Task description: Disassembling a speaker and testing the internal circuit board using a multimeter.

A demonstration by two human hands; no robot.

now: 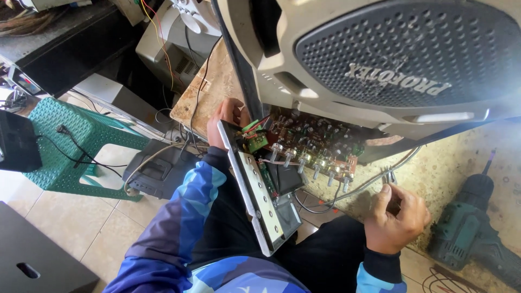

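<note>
A large grey speaker cabinet lies on its side on a worn wooden table. A brown circuit board with several silver knob shafts hangs out of it on wires. My left hand grips the far end of a long silver control panel that slopes down toward my lap. My right hand is closed on a small metal tool, pliers by the look of it, near the grey cable that runs from the board.
A green cordless drill lies at the right on the table. A green plastic stool stands at the left on the tiled floor, with a black box and cables beside it. A dark device sits below the table edge.
</note>
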